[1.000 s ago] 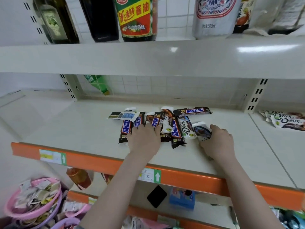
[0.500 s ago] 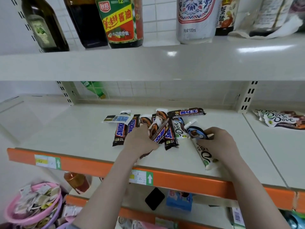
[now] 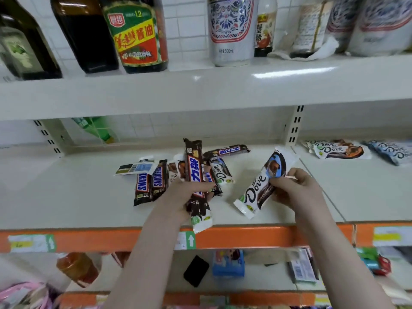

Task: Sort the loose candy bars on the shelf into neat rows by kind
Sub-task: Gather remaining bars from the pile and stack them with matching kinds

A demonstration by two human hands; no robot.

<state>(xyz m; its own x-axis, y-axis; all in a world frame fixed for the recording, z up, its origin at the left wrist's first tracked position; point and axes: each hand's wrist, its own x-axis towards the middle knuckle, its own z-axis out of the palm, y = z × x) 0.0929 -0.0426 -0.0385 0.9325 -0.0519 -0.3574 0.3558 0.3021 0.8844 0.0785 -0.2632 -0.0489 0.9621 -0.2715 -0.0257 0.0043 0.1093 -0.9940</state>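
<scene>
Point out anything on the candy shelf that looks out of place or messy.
The candy bars lie in a crooked, overlapping heap, brown ones mixed with white ones. One white bar lies flipped, barcode up, across two brown bars.

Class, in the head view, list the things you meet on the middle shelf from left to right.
Pale face-down wrapper → two Snickers bars → Snickers bar in left hand → Dove bar in right hand → Dove packs.

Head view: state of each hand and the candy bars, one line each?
left hand: grips Snickers bar plus a white-ended bar, lifted
right hand: holds Dove bar, tilted, lifted
two Snickers bars: flat, side by side
shelf: holds loose pile
</scene>
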